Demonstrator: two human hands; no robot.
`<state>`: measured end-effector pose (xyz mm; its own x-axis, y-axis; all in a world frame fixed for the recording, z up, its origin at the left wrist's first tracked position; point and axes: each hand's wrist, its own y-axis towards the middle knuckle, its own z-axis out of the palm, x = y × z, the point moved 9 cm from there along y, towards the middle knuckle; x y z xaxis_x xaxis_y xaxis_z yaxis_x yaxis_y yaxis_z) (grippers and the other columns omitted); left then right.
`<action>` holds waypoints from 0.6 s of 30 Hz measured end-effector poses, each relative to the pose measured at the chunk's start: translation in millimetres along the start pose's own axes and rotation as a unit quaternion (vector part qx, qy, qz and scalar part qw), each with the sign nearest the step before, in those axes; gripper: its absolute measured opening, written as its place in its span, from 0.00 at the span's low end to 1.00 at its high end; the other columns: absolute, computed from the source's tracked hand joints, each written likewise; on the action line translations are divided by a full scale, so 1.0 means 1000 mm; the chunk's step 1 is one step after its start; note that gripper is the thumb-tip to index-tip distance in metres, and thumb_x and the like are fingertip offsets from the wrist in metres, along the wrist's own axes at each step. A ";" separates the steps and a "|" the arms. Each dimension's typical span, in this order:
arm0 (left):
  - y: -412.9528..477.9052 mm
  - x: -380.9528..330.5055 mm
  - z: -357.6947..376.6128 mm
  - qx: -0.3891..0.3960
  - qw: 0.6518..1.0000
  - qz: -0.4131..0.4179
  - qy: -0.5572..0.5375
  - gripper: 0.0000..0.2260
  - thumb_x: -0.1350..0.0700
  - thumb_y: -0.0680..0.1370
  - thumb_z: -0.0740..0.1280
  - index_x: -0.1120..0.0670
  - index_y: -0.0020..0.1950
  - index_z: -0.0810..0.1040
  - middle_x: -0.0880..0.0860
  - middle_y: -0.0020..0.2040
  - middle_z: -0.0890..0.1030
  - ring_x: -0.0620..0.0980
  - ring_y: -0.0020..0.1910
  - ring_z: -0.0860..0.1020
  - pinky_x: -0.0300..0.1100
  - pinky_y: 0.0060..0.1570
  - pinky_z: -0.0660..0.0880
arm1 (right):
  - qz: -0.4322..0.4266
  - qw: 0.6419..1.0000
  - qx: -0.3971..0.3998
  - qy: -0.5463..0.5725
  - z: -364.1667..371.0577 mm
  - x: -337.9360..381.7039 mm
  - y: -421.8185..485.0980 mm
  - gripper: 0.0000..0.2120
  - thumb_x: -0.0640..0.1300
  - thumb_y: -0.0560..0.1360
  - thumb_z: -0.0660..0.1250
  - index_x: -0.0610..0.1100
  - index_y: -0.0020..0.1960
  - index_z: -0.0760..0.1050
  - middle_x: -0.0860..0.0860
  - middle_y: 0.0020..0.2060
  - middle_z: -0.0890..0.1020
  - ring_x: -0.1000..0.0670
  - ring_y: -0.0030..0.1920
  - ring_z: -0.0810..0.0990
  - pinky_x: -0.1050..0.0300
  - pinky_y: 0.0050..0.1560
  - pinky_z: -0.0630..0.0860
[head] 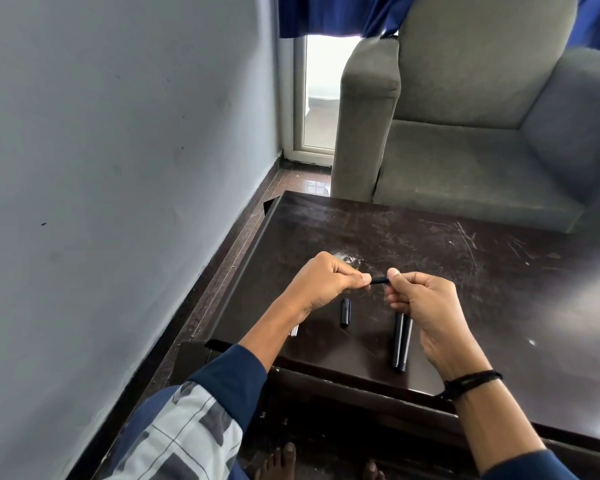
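Head view: the left hand [321,282] and right hand [426,306] each pinched one end of a short black pen piece [379,280] — held above the worktop [499,271], just beyond a black cap [345,311]. Right of the cap lay two dark pens [400,341]; left of it, perhaps white sticks [294,330].

A grey armchair [464,116] faces the scratched dark table [430,244] (blue curtains [322,15] above), grey wall [118,133] left.

Scratched table [430,258], cap [345,312], probably two pens [400,341]
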<state>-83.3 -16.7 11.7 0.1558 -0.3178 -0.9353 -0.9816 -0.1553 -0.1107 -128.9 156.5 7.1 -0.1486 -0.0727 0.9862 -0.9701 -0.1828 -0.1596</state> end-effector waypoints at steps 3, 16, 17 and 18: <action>0.001 0.002 0.002 0.003 1.000 -0.003 -0.003 0.08 0.48 0.76 0.74 0.51 0.45 0.89 0.54 0.43 0.87 0.48 0.46 0.82 0.48 0.57 0.77 | -0.007 1.000 0.005 0.004 0.000 0.002 0.000 0.07 0.36 0.79 0.71 0.36 0.42 0.81 0.46 0.32 0.81 0.53 0.32 0.79 0.65 0.34 0.78; 0.000 0.002 0.002 0.005 1.000 -0.006 -0.015 0.07 0.50 0.76 0.74 0.52 0.47 0.89 0.45 0.39 0.86 0.35 0.38 0.78 0.37 0.51 0.72 | -0.001 1.000 0.008 0.021 0.000 0.000 0.001 0.05 0.36 0.76 0.74 0.36 0.42 0.82 0.45 0.34 0.82 0.51 0.35 0.80 0.64 0.37 0.80; 0.001 0.002 0.001 0.004 1.000 -0.007 -0.017 0.07 0.50 0.76 0.74 0.52 0.47 0.89 0.45 0.38 0.86 0.35 0.37 0.78 0.37 0.50 0.72 | -0.001 1.000 0.010 0.024 0.000 0.001 0.001 0.04 0.36 0.76 0.74 0.36 0.43 0.82 0.45 0.35 0.82 0.51 0.36 0.80 0.64 0.37 0.80; 0.000 0.001 0.001 0.003 1.000 -0.007 -0.018 0.07 0.50 0.76 0.74 0.53 0.47 0.89 0.44 0.36 0.85 0.34 0.36 0.78 0.36 0.50 0.71 | 0.001 0.999 0.014 0.030 0.001 0.001 0.001 0.04 0.36 0.76 0.74 0.36 0.43 0.82 0.45 0.35 0.83 0.51 0.36 0.80 0.64 0.38 0.80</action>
<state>-83.6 -16.6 10.4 0.1659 -0.2819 -0.9450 -0.9799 -0.1548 -0.1259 -130.0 155.4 7.5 -0.1634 -0.0139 0.9865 -0.9641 -0.2097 -0.1626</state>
